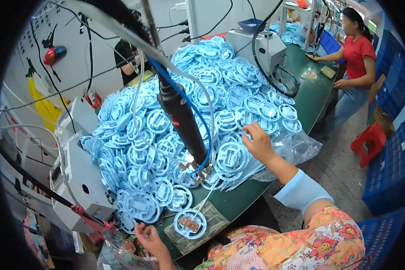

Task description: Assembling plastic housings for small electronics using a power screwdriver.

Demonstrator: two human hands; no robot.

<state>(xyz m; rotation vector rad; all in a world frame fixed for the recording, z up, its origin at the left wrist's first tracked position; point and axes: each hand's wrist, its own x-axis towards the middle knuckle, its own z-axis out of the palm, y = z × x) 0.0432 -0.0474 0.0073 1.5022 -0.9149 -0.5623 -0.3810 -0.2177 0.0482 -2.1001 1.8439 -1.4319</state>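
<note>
My left hand (150,239) is closed, its fingers curled over the edge of a clear bag (114,252); whatever they may hold is hidden. Small reddish-brown pieces (129,245) show in the bag. My right hand (259,141) is raised at the right side of a big heap of light-blue round plastic parts (166,148). Its fingers are loosely bent and apart, with nothing seen between them. In front of me one round blue part (190,223), with a copper-brown piece in its middle, lies on a tape-wrapped pad (175,240). A black electric screwdriver (182,114) hangs above, its tip among metal fittings.
Grey-white machine boxes (83,186) flank the heap at left and another box (261,47) stands behind. Cables and hoses cross overhead. A clear plastic sheet (292,148) lies at the green table's right edge. A person in red (357,58) stands beyond; blue crates (387,166) line the right.
</note>
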